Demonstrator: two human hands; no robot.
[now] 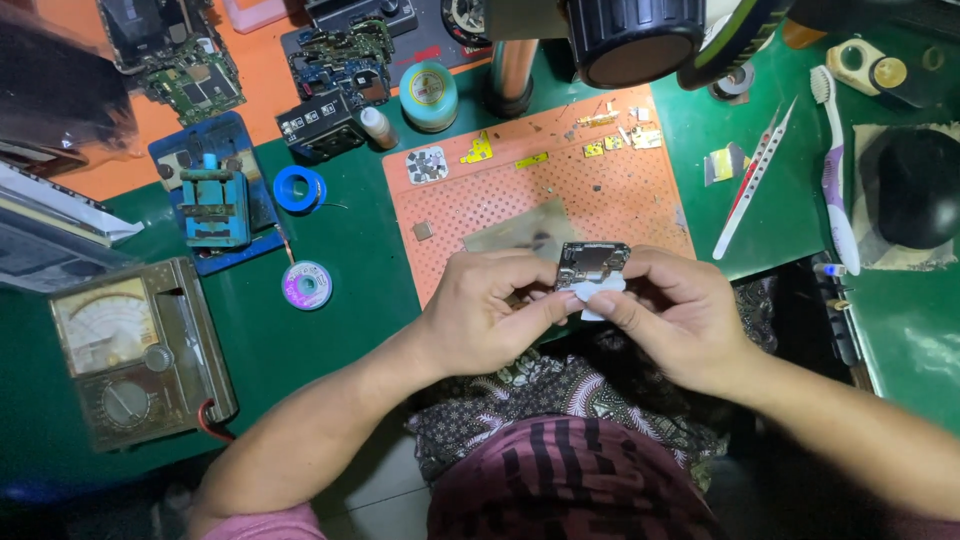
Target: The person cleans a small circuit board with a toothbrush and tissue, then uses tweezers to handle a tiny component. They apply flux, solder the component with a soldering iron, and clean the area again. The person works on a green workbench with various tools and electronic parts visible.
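The light is moderate and comes from above, strongest on the orange mat [560, 190] in the centre. The lower left corner and the right edge are dim. The microscope [640, 35] at the top is dark and out of focus. The upper left corner is blurred. The wide lens slightly bends the edges.

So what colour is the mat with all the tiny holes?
Orange; the perforated mat shows best in the head view.

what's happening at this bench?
A person holds a small circuit board in both hands over an orange perforated mat. The left hand grips its left edge; the right hand presses a white wipe against it. A meter, tweezers and a toothbrush lie untouched.
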